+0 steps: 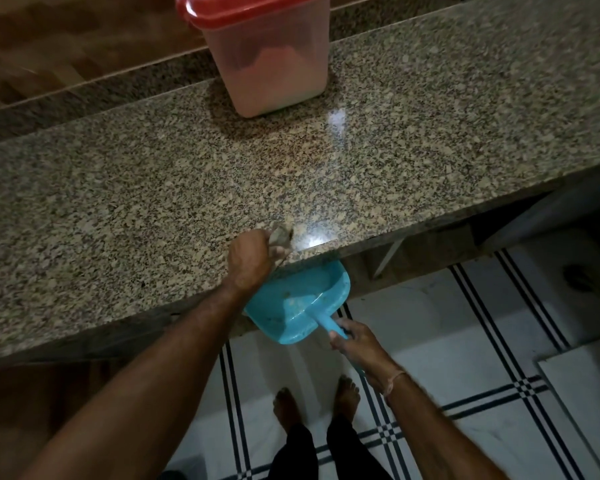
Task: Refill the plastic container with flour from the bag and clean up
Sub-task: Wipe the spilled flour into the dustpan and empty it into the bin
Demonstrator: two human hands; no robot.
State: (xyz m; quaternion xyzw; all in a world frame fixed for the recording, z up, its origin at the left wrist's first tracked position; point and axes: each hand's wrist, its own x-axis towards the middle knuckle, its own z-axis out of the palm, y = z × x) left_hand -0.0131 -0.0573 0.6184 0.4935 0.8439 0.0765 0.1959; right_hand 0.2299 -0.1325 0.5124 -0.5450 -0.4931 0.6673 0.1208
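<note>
Because spillage is easiest to catch right where it drops, the blue dustpan (298, 303) is held just below the near edge of the granite counter (118, 202), with its open mouth tucked under the lip. The right hand (355, 344) has its fingers curled round the handle to steady the pan there. Directly above, the left hand (250, 261) sits at the counter's edge with its fingers closed round a small bunched cloth (279, 235). I judge it is placed to wipe what remains over the lip and into the pan, where some pale residue already lies. The plastic container (271, 64) stands well apart at the far side of the counter, upright. Its red lid (243, 12) is on and flour (274, 84) shows through the wall, so the refill looks done and the container sits out of the wiping path. The pan also shields the tiled floor (447, 323) beneath.
</note>
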